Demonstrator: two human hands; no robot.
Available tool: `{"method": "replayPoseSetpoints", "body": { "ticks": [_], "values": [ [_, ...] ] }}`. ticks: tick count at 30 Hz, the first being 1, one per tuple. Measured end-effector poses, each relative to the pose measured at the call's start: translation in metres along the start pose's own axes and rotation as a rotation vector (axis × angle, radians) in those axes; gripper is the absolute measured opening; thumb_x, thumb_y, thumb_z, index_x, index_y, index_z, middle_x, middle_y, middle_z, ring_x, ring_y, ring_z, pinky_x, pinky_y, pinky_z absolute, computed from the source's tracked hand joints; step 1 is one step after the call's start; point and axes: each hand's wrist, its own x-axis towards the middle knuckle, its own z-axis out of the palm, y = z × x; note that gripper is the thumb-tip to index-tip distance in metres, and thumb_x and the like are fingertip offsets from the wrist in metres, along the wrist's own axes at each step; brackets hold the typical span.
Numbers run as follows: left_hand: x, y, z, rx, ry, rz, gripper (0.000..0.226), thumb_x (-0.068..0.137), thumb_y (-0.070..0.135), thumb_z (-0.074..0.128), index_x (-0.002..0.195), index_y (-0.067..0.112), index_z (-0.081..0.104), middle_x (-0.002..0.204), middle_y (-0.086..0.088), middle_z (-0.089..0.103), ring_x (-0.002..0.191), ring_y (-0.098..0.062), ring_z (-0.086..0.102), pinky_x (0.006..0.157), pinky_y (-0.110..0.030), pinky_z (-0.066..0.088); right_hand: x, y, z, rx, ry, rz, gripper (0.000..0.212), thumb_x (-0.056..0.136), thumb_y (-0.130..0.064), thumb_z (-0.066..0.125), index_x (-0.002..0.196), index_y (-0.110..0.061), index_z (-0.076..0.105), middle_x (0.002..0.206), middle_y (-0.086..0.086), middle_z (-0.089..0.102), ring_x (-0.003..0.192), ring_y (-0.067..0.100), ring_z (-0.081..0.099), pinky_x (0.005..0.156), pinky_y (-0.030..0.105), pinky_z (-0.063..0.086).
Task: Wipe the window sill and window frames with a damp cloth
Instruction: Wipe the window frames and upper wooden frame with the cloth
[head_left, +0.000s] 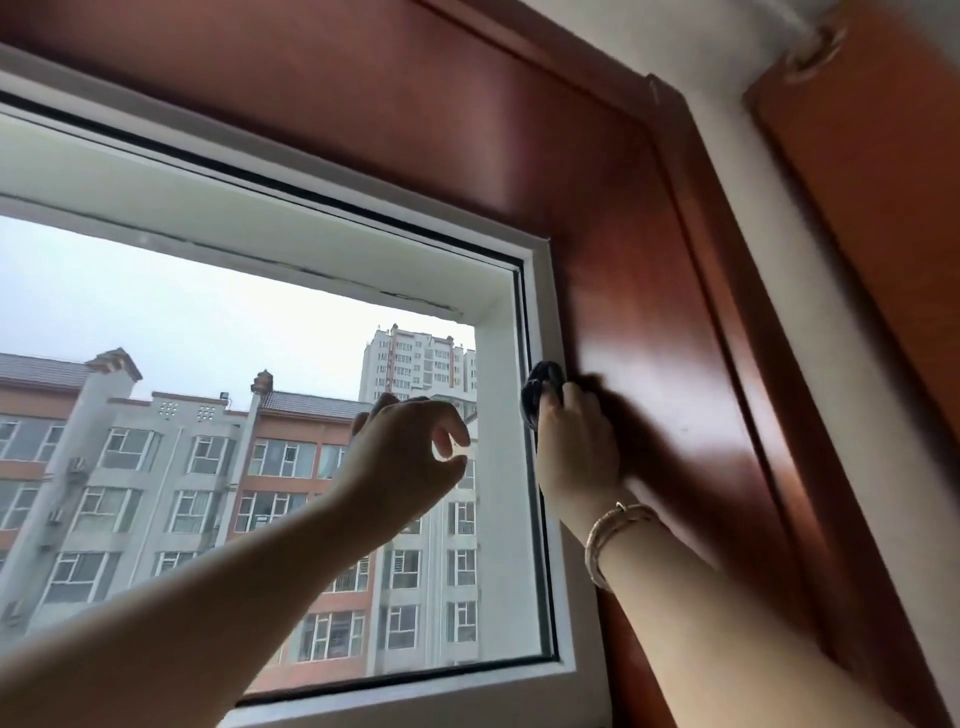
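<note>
My right hand (574, 447) grips a dark, bunched cloth (541, 387) and presses it against the right upright of the white window frame (543, 312), where it meets the red-brown wooden reveal (639, 291). A bracelet (610, 535) circles that wrist. My left hand (402, 452) is raised in front of the glass (182, 312), fingers loosely curled, thumb and fingertips apart, holding nothing. The sill is out of view below.
Red-brown wood panelling (363, 104) lines the top and right of the window recess. A white wall strip (810, 322) and another wooden panel (883, 182) lie further right. Apartment buildings (208, 467) show through the glass.
</note>
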Motion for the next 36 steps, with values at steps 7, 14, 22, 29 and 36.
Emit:
{"method": "replayPoseSetpoints", "body": {
  "ticks": [7, 14, 22, 29, 36],
  "values": [
    [0.037, -0.002, 0.003, 0.042, 0.053, 0.032, 0.010, 0.083, 0.023, 0.066, 0.089, 0.030, 0.063, 0.086, 0.014, 0.063, 0.098, -0.012, 0.048, 0.083, -0.030, 0.031, 0.047, -0.006, 0.006, -0.025, 0.048, -0.038, 0.048, 0.092, -0.003, 0.035, 0.139, -0.009, 0.041, 0.136, 0.015, 0.043, 0.117, 0.032, 0.043, 0.090, 0.040, 0.040],
    [0.056, -0.021, 0.001, 0.099, 0.126, 0.063, 0.011, 0.081, 0.024, 0.067, 0.089, 0.031, 0.063, 0.083, 0.017, 0.061, 0.094, -0.008, 0.045, 0.071, -0.027, 0.017, 0.103, -0.006, 0.014, -0.103, 0.089, -0.101, 0.055, 0.094, -0.014, 0.036, 0.148, -0.012, 0.025, 0.158, 0.014, 0.012, 0.146, 0.027, 0.007, 0.115, 0.042, 0.010],
    [0.074, -0.025, -0.010, 0.128, 0.195, 0.089, 0.011, 0.081, 0.025, 0.066, 0.087, 0.033, 0.061, 0.081, 0.017, 0.060, 0.092, -0.007, 0.043, 0.075, -0.027, 0.020, 0.094, 0.000, 0.013, -0.084, 0.066, -0.136, 0.064, 0.093, -0.018, 0.042, 0.150, -0.007, 0.014, 0.157, 0.016, 0.015, 0.146, 0.028, 0.005, 0.116, 0.039, -0.005],
    [0.122, -0.019, -0.027, 0.201, 0.279, 0.162, 0.014, 0.080, 0.024, 0.066, 0.092, 0.031, 0.064, 0.084, 0.016, 0.061, 0.097, -0.008, 0.047, 0.081, -0.026, 0.025, 0.162, -0.007, 0.007, -0.047, 0.096, -0.095, 0.060, 0.093, -0.015, 0.042, 0.148, -0.006, 0.020, 0.152, 0.019, 0.025, 0.143, 0.028, 0.017, 0.115, 0.036, 0.010],
    [0.140, -0.036, -0.057, 0.267, 0.324, 0.117, 0.013, 0.080, 0.022, 0.067, 0.090, 0.029, 0.065, 0.082, 0.015, 0.061, 0.100, -0.012, 0.049, 0.081, -0.029, 0.026, 0.180, -0.012, 0.025, 0.073, 0.268, -0.099, 0.054, 0.075, 0.001, 0.054, 0.128, 0.005, 0.045, 0.125, 0.028, 0.049, 0.122, 0.040, 0.041, 0.105, 0.042, 0.027]
  ]
}}
